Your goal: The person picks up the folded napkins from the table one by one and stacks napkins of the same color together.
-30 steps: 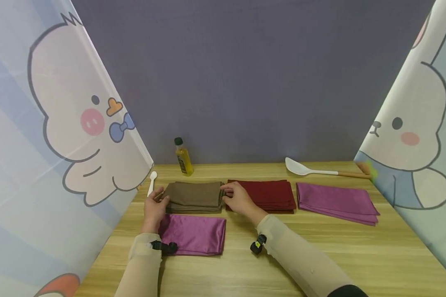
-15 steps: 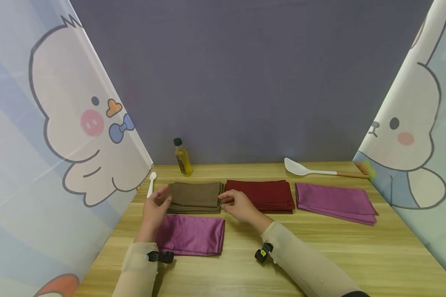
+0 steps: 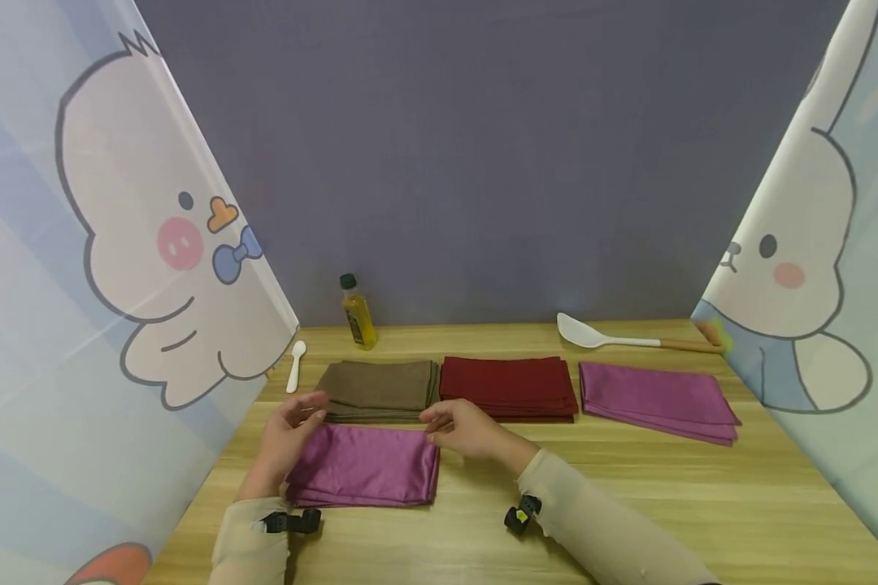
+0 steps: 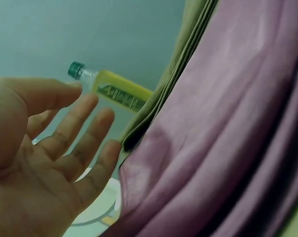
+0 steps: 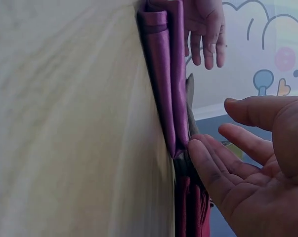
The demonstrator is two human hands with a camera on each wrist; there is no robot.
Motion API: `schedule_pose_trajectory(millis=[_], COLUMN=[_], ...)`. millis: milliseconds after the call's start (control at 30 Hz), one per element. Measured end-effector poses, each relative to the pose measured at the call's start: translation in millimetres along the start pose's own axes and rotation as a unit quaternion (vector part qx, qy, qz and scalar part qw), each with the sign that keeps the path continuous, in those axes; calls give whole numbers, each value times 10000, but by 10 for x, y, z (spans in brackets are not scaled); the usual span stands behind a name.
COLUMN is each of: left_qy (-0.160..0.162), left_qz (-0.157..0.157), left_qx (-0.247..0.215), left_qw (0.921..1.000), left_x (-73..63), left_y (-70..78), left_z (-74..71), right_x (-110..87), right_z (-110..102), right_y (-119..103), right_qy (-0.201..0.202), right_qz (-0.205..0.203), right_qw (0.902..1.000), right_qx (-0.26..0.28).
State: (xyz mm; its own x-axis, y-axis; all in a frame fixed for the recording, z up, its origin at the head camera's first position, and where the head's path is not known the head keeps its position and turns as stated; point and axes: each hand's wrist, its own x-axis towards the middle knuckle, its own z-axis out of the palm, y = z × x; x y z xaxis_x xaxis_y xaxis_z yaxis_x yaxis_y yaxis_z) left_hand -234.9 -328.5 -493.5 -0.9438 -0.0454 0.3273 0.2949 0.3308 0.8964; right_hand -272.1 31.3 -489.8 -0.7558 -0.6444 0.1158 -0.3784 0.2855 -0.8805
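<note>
A folded shiny purple cloth point(image 3: 366, 467) lies on the front left of the table. My left hand point(image 3: 287, 431) is at its upper left corner, fingers loosely bent and holding nothing; in the left wrist view the left hand point(image 4: 55, 158) is beside the cloth's edge. At the cloth's upper right corner is my right hand point(image 3: 468, 428), its thumb apart from the fingers and nothing between them. Behind the purple cloth lies a folded brown cloth point(image 3: 380, 385). A folded dark red cloth point(image 3: 507, 385) lies to the right of the brown one.
Another folded purple cloth point(image 3: 654, 398) lies at the right. Behind it rests a white spatula point(image 3: 581, 331) with a wooden handle. A small bottle of yellow oil point(image 3: 359, 315) stands at the back left, near a small white spoon point(image 3: 295, 366).
Both hands have moved away from the brown cloth's sides, back toward the person, to the upper corners of the front purple cloth. The cloths stay in their places.
</note>
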Motion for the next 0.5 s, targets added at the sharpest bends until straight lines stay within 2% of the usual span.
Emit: schedule_pose_trajectory(millis=[100, 133, 233, 333, 367, 500], left_qy=[-102, -148, -237, -350, -375, -458], left_qz=[-132, -230, -471, -727, -785, -1200], left_qx=[254, 322, 590, 737, 794, 847], left_qw=[9995, 9991, 9969, 9940, 9930, 9881], left_x=[-40, -57, -72, -60, -47, -43], left_y=[-38, 3, -49, -83, -135, -101], left_z=[-54, -70, -131, -170, -182, -189], right_x=[-12, -16, -32, -33, -30, -15], right_z=[32, 37, 39, 33, 30, 37], right_y=[16, 20, 25, 34, 34, 43], right_qy=[-47, -58, -87, -57, -35, 35], right_qz=[29, 41, 103, 118, 118, 170], right_qw=[9998, 9997, 9995, 9992, 9991, 9981], right_qx=[-195, -231, -282, -367, -402, -590])
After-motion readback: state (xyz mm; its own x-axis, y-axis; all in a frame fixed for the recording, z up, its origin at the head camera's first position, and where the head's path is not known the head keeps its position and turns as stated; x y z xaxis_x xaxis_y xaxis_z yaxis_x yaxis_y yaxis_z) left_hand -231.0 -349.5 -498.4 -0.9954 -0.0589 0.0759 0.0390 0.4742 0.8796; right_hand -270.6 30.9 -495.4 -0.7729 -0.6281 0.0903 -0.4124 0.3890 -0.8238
